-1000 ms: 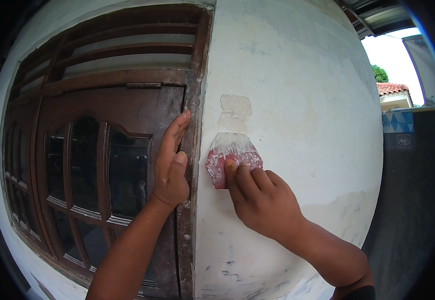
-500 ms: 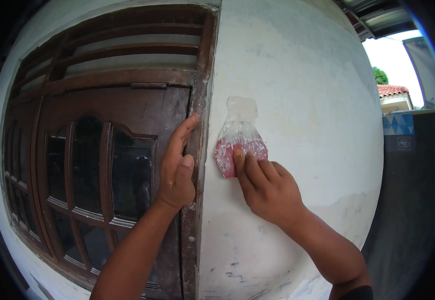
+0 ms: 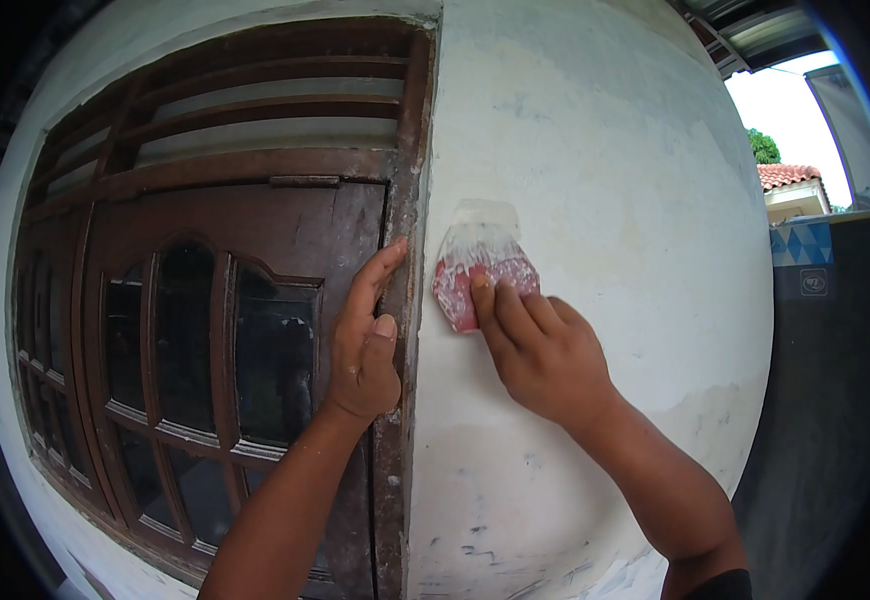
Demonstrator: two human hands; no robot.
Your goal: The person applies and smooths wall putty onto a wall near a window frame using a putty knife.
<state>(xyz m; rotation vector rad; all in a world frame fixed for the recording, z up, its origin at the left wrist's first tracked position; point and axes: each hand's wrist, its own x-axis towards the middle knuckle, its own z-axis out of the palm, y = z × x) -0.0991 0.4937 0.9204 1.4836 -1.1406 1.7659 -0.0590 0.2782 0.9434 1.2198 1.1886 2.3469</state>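
Note:
My right hand (image 3: 545, 350) pinches a red putty spreader (image 3: 460, 290) between thumb and fingers. White putty is smeared over the spreader's face, and its upper edge lies against the white wall (image 3: 625, 230). Directly above that edge is a damp-looking patch of putty (image 3: 490, 212). To the left, my left hand (image 3: 367, 345) is held with its fingers stretched out, empty, against or very close to the brown wooden frame (image 3: 418, 170) at the wall's edge.
A brown wooden door (image 3: 245, 215) with dark glass panes and slats above fills the left side. Past the wall at right are a dark panel (image 3: 820, 400) with a blue-and-white sticker, a tiled roof (image 3: 788, 177) and a metal canopy (image 3: 770, 35).
My right hand has slid the spreader a little upward along the wall, covering more of the putty patch. The left hand keeps its pose, while the view has shifted slightly.

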